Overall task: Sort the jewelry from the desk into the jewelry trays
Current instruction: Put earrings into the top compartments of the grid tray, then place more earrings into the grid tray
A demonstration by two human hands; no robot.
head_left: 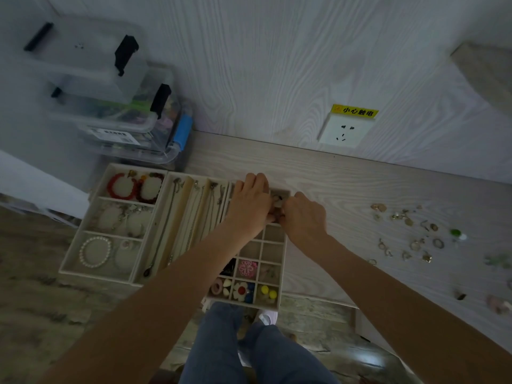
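Three beige jewelry trays lie side by side on the desk. The left tray [72, 245] holds bracelets, the middle tray [181, 217] holds necklaces, and the small-cell grid tray [282, 261] holds earrings and flower pieces in its near cells. Both my hands meet over the grid tray's far cells. My left hand [249, 202] and my right hand [303, 213] have curled fingers that pinch a small jewelry piece [277, 202] between them; the piece is mostly hidden. Loose rings and earrings [407, 234] lie scattered on the desk to the right.
Stacked clear plastic storage boxes [133, 117] stand at the back left against the wall. A wall socket [345, 133] with a yellow warning label sits above the desk. The desk's front edge runs diagonally at lower right; my legs show below it.
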